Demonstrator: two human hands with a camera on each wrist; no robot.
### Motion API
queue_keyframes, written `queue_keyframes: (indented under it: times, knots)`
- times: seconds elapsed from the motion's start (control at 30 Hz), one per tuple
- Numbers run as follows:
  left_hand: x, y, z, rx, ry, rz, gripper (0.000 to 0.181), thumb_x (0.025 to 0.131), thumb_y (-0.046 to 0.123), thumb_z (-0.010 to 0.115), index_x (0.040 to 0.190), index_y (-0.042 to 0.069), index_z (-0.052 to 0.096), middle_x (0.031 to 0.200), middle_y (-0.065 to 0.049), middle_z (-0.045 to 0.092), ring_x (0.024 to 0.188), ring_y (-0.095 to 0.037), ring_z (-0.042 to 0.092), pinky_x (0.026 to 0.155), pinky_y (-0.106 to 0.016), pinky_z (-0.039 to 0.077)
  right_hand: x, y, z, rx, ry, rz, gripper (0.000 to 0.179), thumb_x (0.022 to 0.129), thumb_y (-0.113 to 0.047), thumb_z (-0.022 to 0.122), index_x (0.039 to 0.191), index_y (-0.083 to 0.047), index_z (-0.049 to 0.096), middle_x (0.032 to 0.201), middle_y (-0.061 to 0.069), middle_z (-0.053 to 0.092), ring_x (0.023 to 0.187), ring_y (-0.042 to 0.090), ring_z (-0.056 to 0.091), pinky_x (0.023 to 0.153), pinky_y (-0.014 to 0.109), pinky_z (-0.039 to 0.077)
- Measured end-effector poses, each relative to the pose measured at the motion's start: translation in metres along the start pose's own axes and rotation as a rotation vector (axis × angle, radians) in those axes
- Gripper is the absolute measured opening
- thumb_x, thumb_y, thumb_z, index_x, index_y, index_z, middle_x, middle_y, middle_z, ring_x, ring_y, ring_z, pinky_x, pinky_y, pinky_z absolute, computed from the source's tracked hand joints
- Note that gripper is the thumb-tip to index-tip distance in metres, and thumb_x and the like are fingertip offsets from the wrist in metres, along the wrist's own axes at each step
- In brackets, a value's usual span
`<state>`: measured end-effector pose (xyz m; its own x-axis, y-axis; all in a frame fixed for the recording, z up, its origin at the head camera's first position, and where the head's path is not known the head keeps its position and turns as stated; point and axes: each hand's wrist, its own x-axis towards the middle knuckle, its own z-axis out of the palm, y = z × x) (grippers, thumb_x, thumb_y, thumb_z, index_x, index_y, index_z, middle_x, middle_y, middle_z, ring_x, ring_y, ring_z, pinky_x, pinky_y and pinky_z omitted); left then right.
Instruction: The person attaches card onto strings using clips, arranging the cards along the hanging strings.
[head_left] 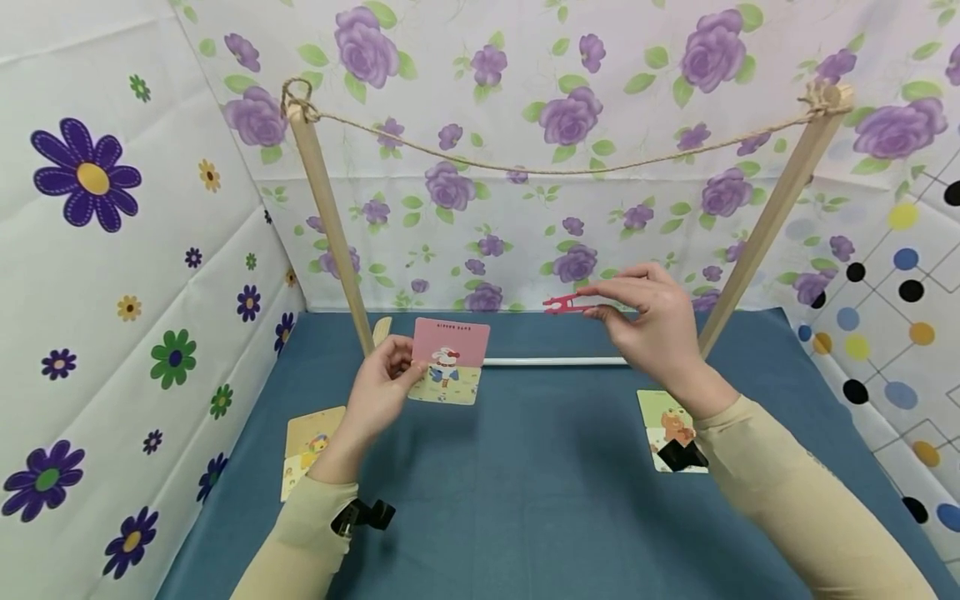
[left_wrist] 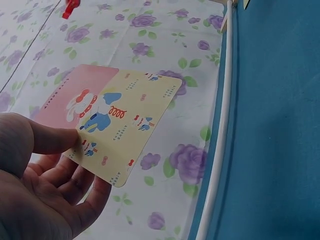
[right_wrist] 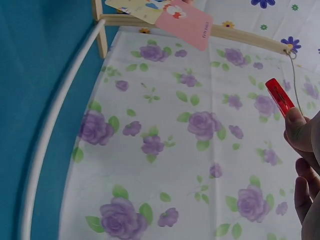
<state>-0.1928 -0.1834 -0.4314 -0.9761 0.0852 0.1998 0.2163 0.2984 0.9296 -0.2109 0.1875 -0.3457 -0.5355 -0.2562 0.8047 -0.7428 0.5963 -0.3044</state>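
Observation:
Between thumb and fingers, my left hand (head_left: 384, 385) pinches a pink and yellow card (head_left: 448, 361) with a cartoon rabbit on it. The left wrist view shows the thumb on the face of the card (left_wrist: 120, 120) and the fingers behind. My right hand (head_left: 651, 321) holds a red clothespin (head_left: 564, 305) by its end, its tip pointing left toward the card. In the right wrist view the clothespin (right_wrist: 280, 97) sits at the thumb tip. Card and clothespin are apart. Above both hands sags a twine line (head_left: 525, 171).
Wooden posts stand left (head_left: 330, 217) and right (head_left: 772, 225), holding the twine. A white rod (head_left: 555, 362) runs low between them. On the blue cloth (head_left: 510, 517) lie a yellow card (head_left: 306, 442) at left and a green-edged card (head_left: 660, 421) at right, partly behind the right arm.

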Motion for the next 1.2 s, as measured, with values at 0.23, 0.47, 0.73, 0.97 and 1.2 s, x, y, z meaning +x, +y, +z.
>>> queue_keyframes:
  times: [0.23, 0.47, 0.73, 0.97, 1.2]
  knots:
    - [0.009, 0.009, -0.004, -0.005, 0.0, 0.031, 0.015, 0.107, 0.007, 0.068, 0.119, 0.001, 0.062, 0.097, -0.02, 0.071, 0.087, -0.028, 0.059, 0.073, -0.029, 0.046, 0.027, -0.005, -0.008, -0.03, -0.004, -0.034, 0.022, 0.086, 0.005, 0.087, 0.105, -0.006, 0.086, 0.089, 0.011, 0.081, 0.097, 0.031, 0.063, 0.083, 0.043, 0.047]
    - [0.018, 0.016, -0.002, -0.019, 0.035, 0.058, 0.019, 0.107, 0.008, 0.068, 0.122, 0.0, 0.061, 0.099, -0.021, 0.071, 0.089, -0.025, 0.06, 0.075, -0.029, 0.047, 0.047, -0.011, -0.016, -0.068, 0.0, -0.074, 0.019, 0.085, 0.002, 0.089, 0.103, -0.004, 0.086, 0.087, 0.014, 0.08, 0.095, 0.032, 0.064, 0.079, 0.043, 0.048]
    - [0.026, 0.028, -0.002, -0.05, 0.106, 0.065, 0.02, 0.107, 0.006, 0.067, 0.123, -0.001, 0.059, 0.1, -0.022, 0.069, 0.093, -0.023, 0.06, 0.077, -0.028, 0.048, 0.066, -0.015, -0.023, -0.119, -0.008, -0.089, 0.017, 0.087, 0.003, 0.087, 0.103, -0.004, 0.087, 0.086, 0.013, 0.08, 0.097, 0.034, 0.062, 0.08, 0.045, 0.048]
    - [0.035, 0.042, -0.004, -0.107, 0.132, 0.068, 0.021, 0.107, 0.005, 0.066, 0.126, -0.001, 0.058, 0.107, -0.021, 0.07, 0.094, -0.023, 0.059, 0.078, -0.028, 0.049, 0.088, -0.024, -0.025, -0.145, 0.006, -0.093, 0.014, 0.088, -0.004, 0.089, 0.102, -0.007, 0.087, 0.084, 0.011, 0.08, 0.098, 0.033, 0.063, 0.077, 0.046, 0.046]
    - [0.045, 0.049, -0.003, -0.169, 0.154, 0.062, 0.022, 0.107, 0.003, 0.065, 0.127, -0.002, 0.057, 0.109, -0.018, 0.068, 0.094, -0.019, 0.06, 0.08, -0.027, 0.05, 0.11, -0.033, -0.024, -0.153, -0.003, -0.054, 0.013, 0.09, -0.008, 0.088, 0.103, -0.011, 0.088, 0.086, 0.007, 0.081, 0.097, 0.03, 0.062, 0.08, 0.046, 0.046]
